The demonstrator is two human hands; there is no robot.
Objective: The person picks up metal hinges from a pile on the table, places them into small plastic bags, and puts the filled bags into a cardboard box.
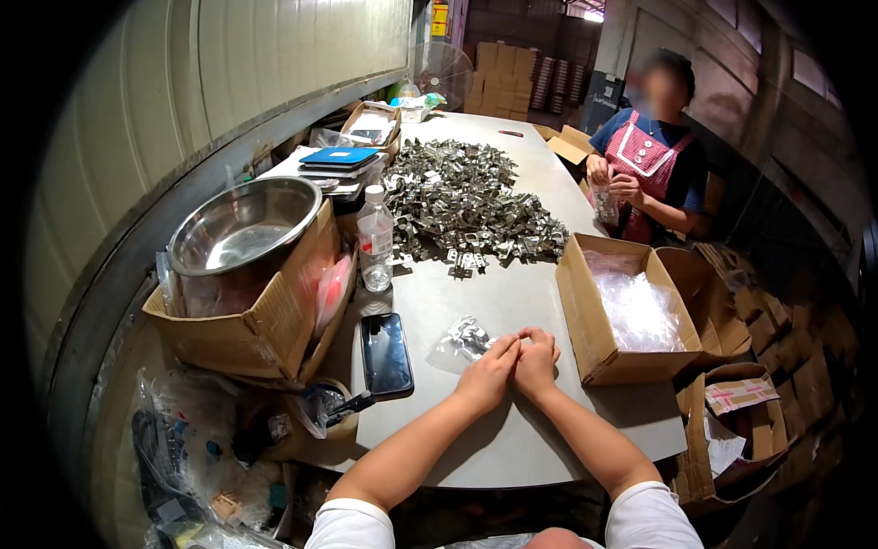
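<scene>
A small clear plastic bag with several shiny metal pieces inside lies on the grey table near its front. My left hand is closed on the bag's right end, its fingers pinched together. Pressed up beside it, my right hand is also closed at that same end. The bag's edge between my fingertips is mostly hidden. Farther back, a big heap of small metal brackets spreads over the table.
A black phone and a water bottle stand left of the bag. Right is a cardboard box of clear bags. At left, a steel basin sits on another box. Across the table, a person handles a clear bag.
</scene>
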